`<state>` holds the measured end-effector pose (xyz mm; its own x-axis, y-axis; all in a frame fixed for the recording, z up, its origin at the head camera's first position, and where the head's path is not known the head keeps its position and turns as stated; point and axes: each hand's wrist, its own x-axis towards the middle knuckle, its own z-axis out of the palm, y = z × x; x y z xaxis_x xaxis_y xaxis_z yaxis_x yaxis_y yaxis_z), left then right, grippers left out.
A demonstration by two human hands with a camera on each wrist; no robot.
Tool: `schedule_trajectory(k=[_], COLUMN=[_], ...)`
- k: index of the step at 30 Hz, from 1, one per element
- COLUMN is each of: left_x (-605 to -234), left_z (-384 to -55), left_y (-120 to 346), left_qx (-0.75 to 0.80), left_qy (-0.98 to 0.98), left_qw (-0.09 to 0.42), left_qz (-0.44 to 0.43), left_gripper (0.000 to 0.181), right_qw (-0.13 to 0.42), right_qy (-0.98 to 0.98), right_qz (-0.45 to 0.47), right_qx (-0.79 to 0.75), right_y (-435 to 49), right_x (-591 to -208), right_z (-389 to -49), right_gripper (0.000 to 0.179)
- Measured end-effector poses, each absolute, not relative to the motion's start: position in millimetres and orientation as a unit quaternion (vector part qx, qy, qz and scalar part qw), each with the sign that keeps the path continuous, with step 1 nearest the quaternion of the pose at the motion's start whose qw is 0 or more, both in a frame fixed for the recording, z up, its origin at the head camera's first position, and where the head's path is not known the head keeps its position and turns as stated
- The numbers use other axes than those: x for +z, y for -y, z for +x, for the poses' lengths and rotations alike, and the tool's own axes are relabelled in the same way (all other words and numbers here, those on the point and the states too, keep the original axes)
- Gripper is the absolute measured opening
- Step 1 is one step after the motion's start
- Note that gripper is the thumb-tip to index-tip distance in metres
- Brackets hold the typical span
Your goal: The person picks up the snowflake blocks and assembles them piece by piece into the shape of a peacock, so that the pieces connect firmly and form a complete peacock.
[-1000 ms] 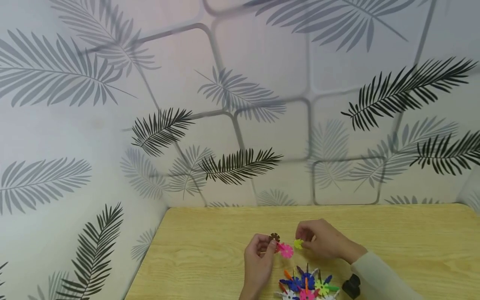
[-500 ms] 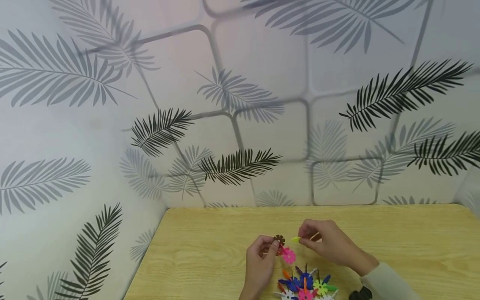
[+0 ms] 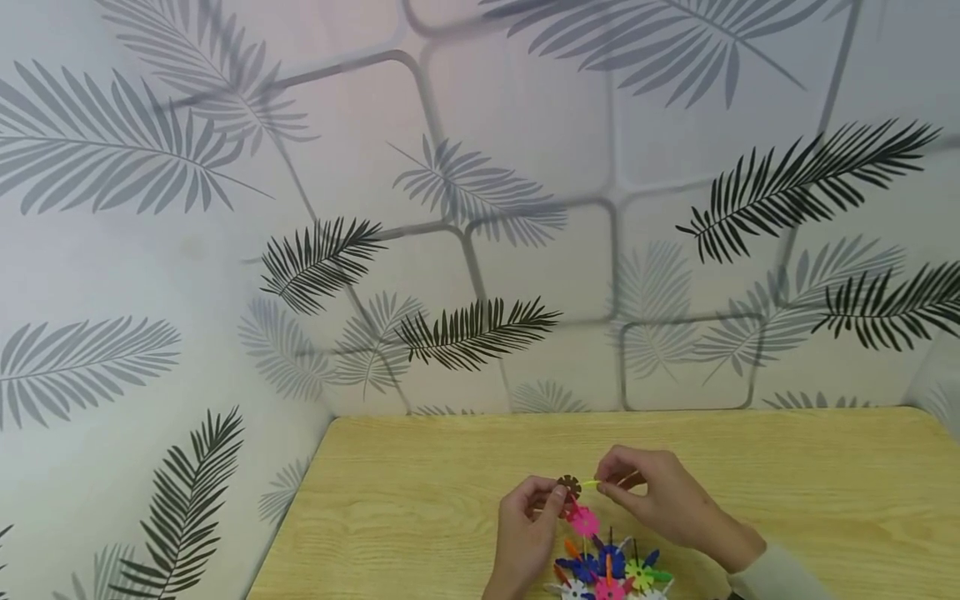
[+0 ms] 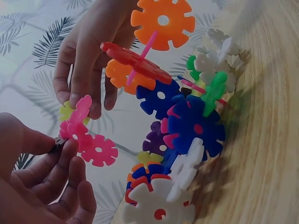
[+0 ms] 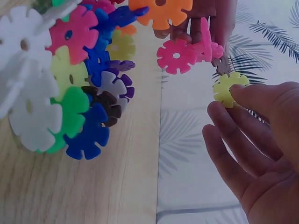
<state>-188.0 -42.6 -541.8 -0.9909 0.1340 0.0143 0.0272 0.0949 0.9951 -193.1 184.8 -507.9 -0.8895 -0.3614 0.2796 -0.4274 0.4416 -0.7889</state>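
Note:
My left hand (image 3: 525, 525) pinches a brown notched interlocking disc (image 3: 569, 485) between thumb and fingers. Bright pink discs (image 4: 99, 150) are slotted together with it and stick out below. Facing it, my right hand (image 3: 663, 500) grips a yellow disc (image 5: 228, 88) by thumb and fingertips, its edge right at the brown disc's rim. Close below both hands stands a built cluster of many-coloured discs (image 3: 611, 567), in blue, white, green, pink and orange. In the left wrist view an orange disc (image 4: 162, 21) tops the cluster, while the brown disc is mostly hidden by the fingers.
The cluster rests on a light wood-grain table (image 3: 405, 500) at its near side. Behind the table's far edge rises a pale wall (image 3: 540, 267) with a palm-leaf pattern, and the wall also runs along the left side.
The left hand has moved slightly right with the brown and pink discs. The yellow disc in the right hand has turned edge-on and come up against the brown disc.

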Motion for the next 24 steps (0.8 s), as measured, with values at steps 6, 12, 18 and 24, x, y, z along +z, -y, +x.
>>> schedule_trajectory(k=[6,12,18,24], left_x=[-540.8,-538.3,-539.0,-536.6], left_z=[-187.2,-185.3,-187.3,-187.2], left_y=[42.4,41.2,41.2,43.6], left_qx=[0.672,0.677,0.677,0.675], left_qy=[-0.737,-0.73,-0.729,-0.73], left_qw=[0.048,0.066,0.076,0.079], left_qz=[0.061,0.07,0.065,0.072], left_gripper=[0.017,0.017,0.014,0.013], right_qw=[0.054,0.077,0.092,0.113], right_qy=[0.847,0.833,0.832,0.828], right_qz=[0.232,0.249,0.258,0.286], right_qx=[0.476,0.487,0.482,0.469], right_y=[-184.2,-181.6,-179.6,-176.6], right_x=[-511.0,-513.7,-515.9,-516.6], right_z=[-189.4,-186.4,-184.0,-182.5], right_gripper=[0.007,0.011,0.018,0.024])
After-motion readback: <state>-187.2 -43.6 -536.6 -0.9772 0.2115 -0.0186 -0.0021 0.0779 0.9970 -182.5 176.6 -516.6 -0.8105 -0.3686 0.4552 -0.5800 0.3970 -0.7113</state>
